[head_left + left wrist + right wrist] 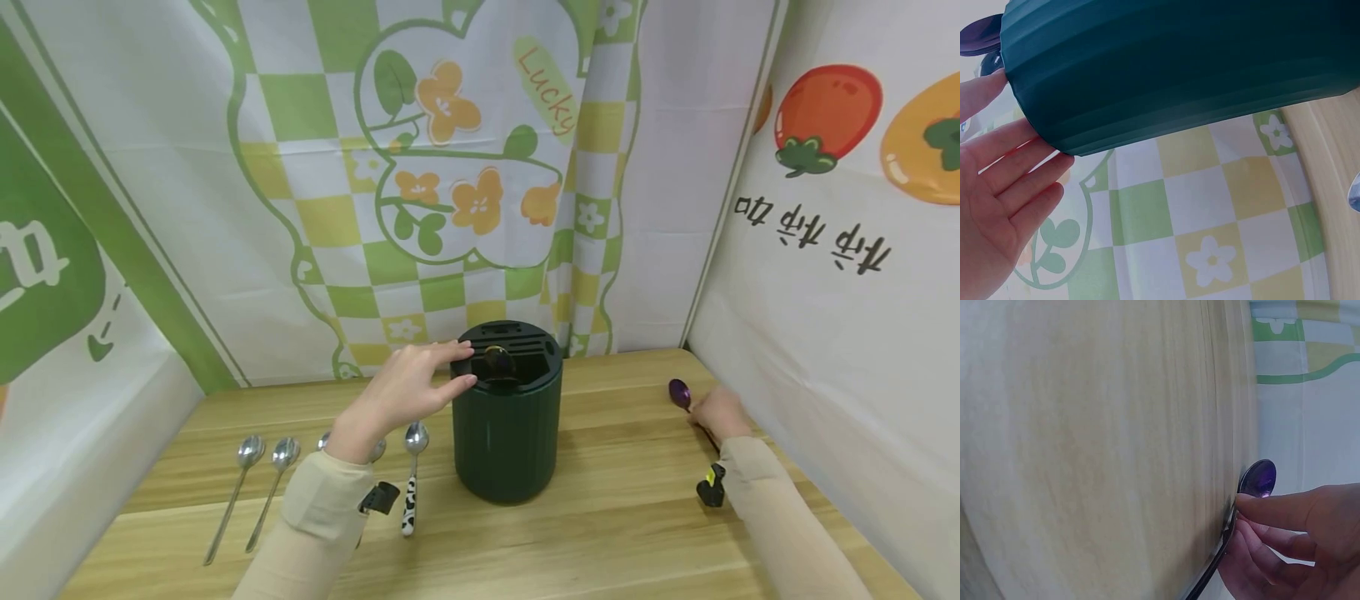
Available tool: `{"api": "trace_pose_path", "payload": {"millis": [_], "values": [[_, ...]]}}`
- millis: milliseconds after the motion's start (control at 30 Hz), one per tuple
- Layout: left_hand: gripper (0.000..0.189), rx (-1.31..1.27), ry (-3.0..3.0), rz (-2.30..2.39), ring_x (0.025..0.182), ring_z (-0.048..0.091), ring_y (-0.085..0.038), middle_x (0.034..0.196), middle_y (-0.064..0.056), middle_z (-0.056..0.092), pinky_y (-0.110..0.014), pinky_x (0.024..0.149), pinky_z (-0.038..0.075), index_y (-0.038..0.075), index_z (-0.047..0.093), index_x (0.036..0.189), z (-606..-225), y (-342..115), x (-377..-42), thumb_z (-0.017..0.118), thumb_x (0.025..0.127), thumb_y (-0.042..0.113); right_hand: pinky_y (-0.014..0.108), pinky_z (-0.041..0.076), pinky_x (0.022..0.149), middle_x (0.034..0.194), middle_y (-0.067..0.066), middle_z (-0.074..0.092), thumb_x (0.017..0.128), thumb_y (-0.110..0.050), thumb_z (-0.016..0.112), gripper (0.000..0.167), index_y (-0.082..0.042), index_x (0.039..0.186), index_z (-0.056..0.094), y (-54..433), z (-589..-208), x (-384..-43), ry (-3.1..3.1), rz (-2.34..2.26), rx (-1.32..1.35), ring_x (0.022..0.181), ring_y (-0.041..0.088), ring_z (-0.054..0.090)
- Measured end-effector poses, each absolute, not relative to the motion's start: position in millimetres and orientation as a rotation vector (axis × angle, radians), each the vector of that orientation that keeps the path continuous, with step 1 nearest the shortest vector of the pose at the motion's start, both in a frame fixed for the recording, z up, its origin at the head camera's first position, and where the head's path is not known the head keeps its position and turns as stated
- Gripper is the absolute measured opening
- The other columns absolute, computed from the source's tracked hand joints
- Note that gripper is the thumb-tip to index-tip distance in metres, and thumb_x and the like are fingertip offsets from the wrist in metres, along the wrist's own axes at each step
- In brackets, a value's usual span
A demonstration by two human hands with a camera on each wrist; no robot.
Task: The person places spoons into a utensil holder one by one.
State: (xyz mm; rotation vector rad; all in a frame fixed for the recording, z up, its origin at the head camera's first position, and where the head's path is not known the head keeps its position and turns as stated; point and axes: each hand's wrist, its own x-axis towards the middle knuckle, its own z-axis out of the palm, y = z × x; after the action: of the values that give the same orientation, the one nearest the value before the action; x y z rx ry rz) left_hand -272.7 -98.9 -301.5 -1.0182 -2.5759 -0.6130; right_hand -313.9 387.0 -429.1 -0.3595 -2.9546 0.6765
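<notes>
A dark green ribbed utensil holder (506, 446) with a slotted top stands upright on the table. My left hand (408, 383) touches its left rim with fingers nearly straight; in the left wrist view those fingers (1032, 172) lie along the rim. A dark, shiny spoon bowl (498, 360) shows in the holder's large opening. Over at the right side, my right hand (722, 412) pinches a purple spoon (679, 392) just below its bowl. The right wrist view shows the thumb and fingertips around that spoon's neck, with the handle (1207, 572) low against the tabletop.
Several silver spoons lie at the left, among them a plain one (250, 452), another (285, 454) and one with a cow-print handle (409, 504). Some are partly hidden by my left arm. A patterned cloth (315, 167) hangs behind the wooden table (600, 533); a white printed sheet (847, 350) borders the right.
</notes>
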Motion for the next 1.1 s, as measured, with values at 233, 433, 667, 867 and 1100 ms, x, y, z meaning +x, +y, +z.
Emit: {"api": "trace_pose_path", "payload": {"millis": [233, 433, 667, 867, 1100], "values": [[0.048, -1.027, -2.584, -0.602, 0.119, 0.058, -0.025, 0.134, -0.006, 0.057, -0.046, 0.097, 0.047, 0.015, 0.056, 0.133, -302.8, -98.5, -272.2, 0.055, 0.094, 0.043, 0.046, 0.051, 0.074, 0.095, 0.035, 0.060, 0.078, -0.014, 0.070, 0.031, 0.015, 0.084, 0.061, 391.8, -434.7, -317.6, -2.999, 0.670, -0.433, 0.079, 0.034, 0.056], [0.048, -1.019, -2.588, -0.605, 0.118, 0.058, -0.025, 0.134, -0.006, 0.057, -0.046, 0.097, 0.047, 0.015, 0.057, 0.133, -301.8, -98.9, -271.6, 0.055, 0.094, 0.043, 0.044, 0.051, 0.069, 0.092, 0.034, 0.059, 0.077, -0.011, 0.069, 0.029, 0.015, 0.084, 0.060, 391.8, -433.4, -317.7, -3.003, 0.692, -0.437, 0.078, 0.034, 0.055], [0.048, -1.019, -2.589, -0.595, 0.118, 0.059, -0.025, 0.134, -0.006, 0.057, -0.045, 0.096, 0.048, 0.015, 0.056, 0.133, -299.9, -98.8, -271.4, 0.055, 0.094, 0.043, 0.025, 0.045, 0.048, 0.067, 0.017, 0.053, 0.075, -0.005, 0.068, 0.021, 0.012, 0.077, 0.056, 391.0, -434.9, -320.2, -2.987, 0.821, -0.459, 0.055, 0.020, 0.052], [0.048, -1.014, -2.587, -0.599, 0.118, 0.058, -0.025, 0.133, -0.005, 0.058, -0.045, 0.097, 0.047, 0.015, 0.057, 0.133, -299.7, -99.4, -271.5, 0.056, 0.094, 0.042, 0.019, 0.045, 0.044, 0.060, 0.009, 0.049, 0.076, -0.002, 0.068, 0.018, 0.006, 0.070, 0.053, 389.5, -435.1, -322.3, -2.987, 0.870, -0.484, 0.044, 0.010, 0.048], [0.048, -1.013, -2.591, -0.593, 0.118, 0.058, -0.024, 0.133, -0.005, 0.058, -0.045, 0.097, 0.047, 0.014, 0.057, 0.133, -299.3, -99.3, -271.6, 0.056, 0.094, 0.043, 0.020, 0.045, 0.045, 0.065, 0.014, 0.054, 0.078, -0.007, 0.068, 0.021, 0.010, 0.077, 0.055, 388.9, -433.5, -322.4, -3.038, 0.804, -0.466, 0.045, 0.010, 0.051]]}}
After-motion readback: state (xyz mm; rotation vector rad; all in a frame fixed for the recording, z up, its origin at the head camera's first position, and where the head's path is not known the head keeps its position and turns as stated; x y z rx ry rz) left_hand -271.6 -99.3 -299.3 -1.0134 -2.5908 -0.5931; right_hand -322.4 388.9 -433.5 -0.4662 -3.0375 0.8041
